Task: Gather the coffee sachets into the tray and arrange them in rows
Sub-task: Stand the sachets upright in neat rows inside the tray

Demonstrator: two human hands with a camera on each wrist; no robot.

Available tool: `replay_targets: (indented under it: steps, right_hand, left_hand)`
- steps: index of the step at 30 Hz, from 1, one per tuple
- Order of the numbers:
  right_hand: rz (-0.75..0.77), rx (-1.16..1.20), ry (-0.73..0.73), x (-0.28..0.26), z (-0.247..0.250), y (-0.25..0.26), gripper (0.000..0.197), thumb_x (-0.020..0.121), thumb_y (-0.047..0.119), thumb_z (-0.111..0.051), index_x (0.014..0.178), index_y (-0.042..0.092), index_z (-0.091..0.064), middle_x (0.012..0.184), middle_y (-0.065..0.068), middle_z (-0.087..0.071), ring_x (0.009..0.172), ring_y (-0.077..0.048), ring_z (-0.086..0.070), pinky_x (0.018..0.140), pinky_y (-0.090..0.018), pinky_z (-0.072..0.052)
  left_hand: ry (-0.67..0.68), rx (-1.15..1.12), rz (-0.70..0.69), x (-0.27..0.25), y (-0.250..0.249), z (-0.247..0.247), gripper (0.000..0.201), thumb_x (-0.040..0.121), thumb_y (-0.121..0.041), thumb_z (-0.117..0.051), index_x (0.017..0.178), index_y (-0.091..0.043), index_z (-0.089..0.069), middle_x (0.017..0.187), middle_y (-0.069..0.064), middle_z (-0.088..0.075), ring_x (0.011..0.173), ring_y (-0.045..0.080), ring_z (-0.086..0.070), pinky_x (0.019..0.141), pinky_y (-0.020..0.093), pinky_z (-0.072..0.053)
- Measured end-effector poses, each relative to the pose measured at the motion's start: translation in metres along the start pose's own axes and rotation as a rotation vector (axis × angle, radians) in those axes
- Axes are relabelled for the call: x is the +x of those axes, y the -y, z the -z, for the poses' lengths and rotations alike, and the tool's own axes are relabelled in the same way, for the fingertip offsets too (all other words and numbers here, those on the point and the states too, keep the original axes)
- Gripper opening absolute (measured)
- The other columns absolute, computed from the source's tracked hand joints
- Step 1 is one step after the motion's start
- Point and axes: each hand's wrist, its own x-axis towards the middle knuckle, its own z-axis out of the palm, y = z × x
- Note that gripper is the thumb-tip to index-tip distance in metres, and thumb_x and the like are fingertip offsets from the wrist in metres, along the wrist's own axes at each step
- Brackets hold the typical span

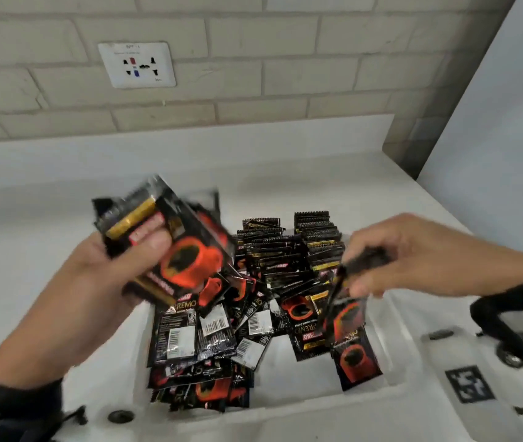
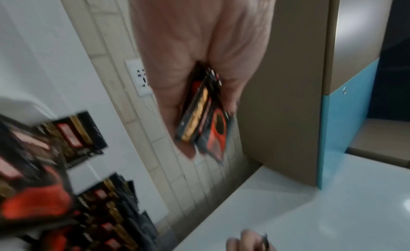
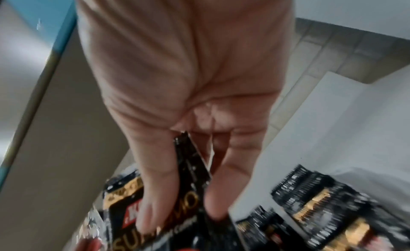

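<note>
Both hands are up over the white tray (image 1: 391,342), which sits on the white counter (image 1: 46,193) below the brick wall.

My left hand (image 1: 110,272) grips a small stack of coffee sachets (image 1: 170,247), thumb across the front, fingers behind. The stack is held above the tray's left side, tilted. I cannot get an exact count: the left wrist view shows at least two edges (image 2: 204,112) pinched between thumb and fingers, and blur hides the rest.

My right hand (image 1: 413,253) pinches one sachet (image 1: 346,282) by its top edge; it hangs edge-on over the right side of the tray. The right wrist view shows the thumb (image 3: 155,193) and a fingertip (image 3: 219,198) clamped on either side of that sachet (image 3: 190,176).

Tray contents:
- Two rows of sachets standing on edge at the far end: left row (image 1: 263,247), right row (image 1: 317,240). Each holds many; individual counts are unreadable.
- A loose heap (image 1: 221,330) in the middle and near part, some face up with the orange cup, some showing barcodes. Well over ten visible, overlapping.
- One sachet (image 1: 357,362) lies face up at the near right, partly against the tray wall.

Other items: one wall socket plate (image 1: 137,65), and one printed black-and-white marker (image 1: 469,387) on the counter to the right of the tray.
</note>
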Motion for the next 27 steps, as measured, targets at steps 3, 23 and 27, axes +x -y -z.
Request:
replay_targets:
  steps: [3, 23, 27]
  right_hand:
    - [-0.031, -0.335, 0.103, 0.015, -0.017, -0.013, 0.027, 0.077, 0.012, -0.072, 0.069, 0.031, -0.055, 0.064, 0.014, -0.058, 0.062, 0.007, -0.052, 0.061, -0.008, -0.038]
    - [-0.033, -0.794, -0.142, 0.081, -0.039, -0.026, 0.035, 0.083, 0.009, -0.052, 0.064, 0.029, -0.031, 0.072, 0.013, -0.040, 0.077, -0.014, -0.050, 0.065, -0.028, -0.043]
    - [0.002, -0.836, -0.075, 0.084, -0.042, -0.025, 0.026, 0.084, 0.008, -0.052, 0.071, 0.022, -0.035, 0.078, 0.007, -0.040, 0.079, -0.017, -0.050, 0.064, -0.028, -0.042]
  left_hand:
    - [0.303, 0.440, 0.233, -0.009, 0.004, 0.007, 0.076, 0.032, -0.080, -0.072, 0.093, -0.034, -0.073, 0.089, -0.002, -0.075, 0.079, 0.014, -0.072, 0.066, 0.022, -0.054]
    - [0.881, 1.275, 0.259, 0.046, 0.014, -0.053, 0.030, 0.095, -0.033, -0.050, 0.115, -0.014, -0.058, 0.122, -0.004, -0.049, 0.111, 0.013, -0.049, 0.096, 0.029, -0.043]
    - [0.917, 1.335, 0.373, 0.069, 0.028, -0.060, 0.034, 0.093, -0.033, -0.052, 0.117, -0.009, -0.059, 0.129, 0.000, -0.047, 0.113, 0.021, -0.052, 0.097, 0.038, -0.046]
